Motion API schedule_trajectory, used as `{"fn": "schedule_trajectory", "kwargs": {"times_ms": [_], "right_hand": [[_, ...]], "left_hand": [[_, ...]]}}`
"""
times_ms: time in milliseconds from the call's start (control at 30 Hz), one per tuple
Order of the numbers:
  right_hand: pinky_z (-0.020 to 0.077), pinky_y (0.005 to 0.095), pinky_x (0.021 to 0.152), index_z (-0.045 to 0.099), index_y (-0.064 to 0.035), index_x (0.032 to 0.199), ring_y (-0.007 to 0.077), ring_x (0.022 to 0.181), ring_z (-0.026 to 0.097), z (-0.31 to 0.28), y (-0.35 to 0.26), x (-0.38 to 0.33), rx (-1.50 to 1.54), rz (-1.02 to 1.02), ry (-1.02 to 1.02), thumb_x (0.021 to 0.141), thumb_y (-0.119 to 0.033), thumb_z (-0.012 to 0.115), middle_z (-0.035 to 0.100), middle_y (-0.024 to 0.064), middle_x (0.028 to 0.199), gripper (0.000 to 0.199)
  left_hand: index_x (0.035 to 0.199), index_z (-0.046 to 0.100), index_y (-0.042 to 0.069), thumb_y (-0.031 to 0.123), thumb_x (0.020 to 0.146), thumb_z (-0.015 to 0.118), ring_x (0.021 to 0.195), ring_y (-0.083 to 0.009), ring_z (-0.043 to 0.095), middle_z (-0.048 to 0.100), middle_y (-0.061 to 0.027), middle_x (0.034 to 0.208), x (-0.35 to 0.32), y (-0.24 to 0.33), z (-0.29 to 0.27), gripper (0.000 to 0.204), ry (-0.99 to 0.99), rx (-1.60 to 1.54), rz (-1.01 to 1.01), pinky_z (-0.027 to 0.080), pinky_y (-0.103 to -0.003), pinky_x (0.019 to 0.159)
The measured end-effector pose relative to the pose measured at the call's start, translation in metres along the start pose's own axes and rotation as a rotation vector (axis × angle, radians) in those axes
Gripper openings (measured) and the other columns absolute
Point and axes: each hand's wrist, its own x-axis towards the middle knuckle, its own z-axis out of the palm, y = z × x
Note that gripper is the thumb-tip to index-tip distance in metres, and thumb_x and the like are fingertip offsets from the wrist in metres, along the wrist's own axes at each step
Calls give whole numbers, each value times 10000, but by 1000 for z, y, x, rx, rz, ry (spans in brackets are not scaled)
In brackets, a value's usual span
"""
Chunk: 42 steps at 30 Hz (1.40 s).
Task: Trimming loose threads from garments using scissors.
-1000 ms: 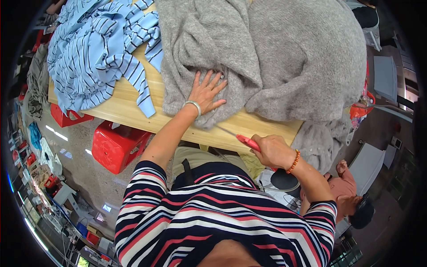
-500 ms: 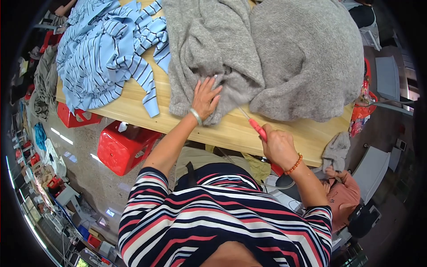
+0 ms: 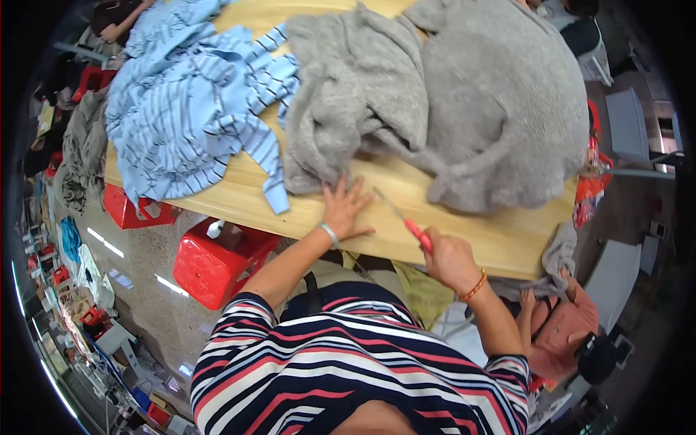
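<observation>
My left hand (image 3: 344, 209) lies with fingers spread on the bare wood, its fingertips at the near edge of a crumpled grey knitted garment (image 3: 333, 109). In my right hand (image 3: 451, 262) is a red-handled tool (image 3: 416, 233) with a thin metal shaft; its exact kind is unclear. The shaft points up and left over the table, its tip close to my left fingers and apart from the garment. A larger grey knit heap (image 3: 522, 109) sits to the right, joined to or touching the middle garment by a blurred fold.
A blue striped garment pile (image 3: 196, 109) covers the left of the wooden table (image 3: 391, 250). Red stools (image 3: 217, 264) stand below its near left edge. At the lower right a person in a pink top (image 3: 562, 330) handles grey fabric (image 3: 560, 250) beside the table corner.
My left hand has slid toward me off the middle grey garment onto the wood. That garment's near right part has shifted away, baring more table. My right hand still holds the red-handled tool.
</observation>
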Motion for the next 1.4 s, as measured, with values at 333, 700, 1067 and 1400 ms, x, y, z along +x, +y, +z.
{"fn": "schedule_trajectory", "kwargs": {"times_ms": [333, 700, 1067, 1400], "right_hand": [[479, 473, 704, 568, -90, 1075, 383, 806, 599, 22, -9, -8, 206, 115, 347, 867, -138, 587, 616, 187, 833, 215], [482, 488, 704, 560, -104, 1077, 391, 797, 608, 44, -25, -28, 191, 181, 408, 859, -166, 609, 616, 193, 819, 232], [450, 360, 968, 550, -124, 1278, 271, 1171, 547, 118, 2, -48, 887, -19, 311, 871, -242, 587, 584, 135, 1261, 425], [176, 320, 1162, 229, -93, 1487, 188, 1385, 279, 64, 51, -123, 1154, -71, 563, 947, -242, 560, 255, 66, 1535, 651]], "left_hand": [[1437, 356, 244, 460, 706, 735, 1124, -364, 409, 386, -193, 1308, 28, -56, -1, 852, 282, 146, -22, 296, -535, 904], [954, 563, 90, 208, 828, 572, 852, -364, 616, 599, -192, 938, 127, -109, -10, 173, 124, 67, -201, 508, -489, 675], [998, 555, 20, 32, 757, 615, 836, -95, 494, 542, -16, 913, -2, 122, -183, 249, -698, -1420, 619, 409, -249, 744], [1007, 551, -8, 40, 764, 631, 817, -209, 550, 564, -92, 895, 39, 221, -162, 260, -881, -1360, 968, 427, -314, 738]]}}
